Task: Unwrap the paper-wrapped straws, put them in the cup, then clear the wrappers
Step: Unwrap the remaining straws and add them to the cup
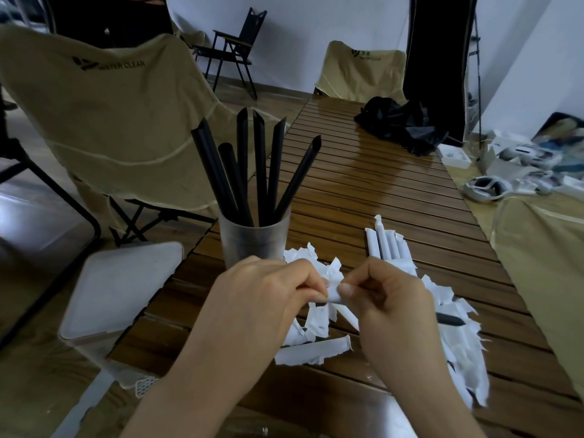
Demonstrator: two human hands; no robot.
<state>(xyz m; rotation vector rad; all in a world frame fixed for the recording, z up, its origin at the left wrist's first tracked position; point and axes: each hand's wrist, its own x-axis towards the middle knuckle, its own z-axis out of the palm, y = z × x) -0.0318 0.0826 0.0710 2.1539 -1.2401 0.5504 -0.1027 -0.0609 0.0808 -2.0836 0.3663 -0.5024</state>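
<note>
Both hands, left hand [268, 292] and right hand [388, 295], are pinched on a white paper-wrapped straw [333, 297]. Thin paper is likely torn easily; its end should be held.

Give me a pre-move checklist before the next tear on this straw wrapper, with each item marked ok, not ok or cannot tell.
1. Both hands on the wrapper: left hand and right hand pinch the wrapped straw at its end. Ok.
2. Wrapper already torn open: hidden by the fingertips. Cannot tell.
3. Cup upright within reach, just beyond the left hand, with room among the six black straws. Ok.
4. Wrapped straws left: a small bundle lies beyond the right hand. Ok.
5. Torn wrappers cleared: scattered over the slatted table. Not ok.
6. Loose bare straw among the scraps, not in the cup. Not ok.
</note>
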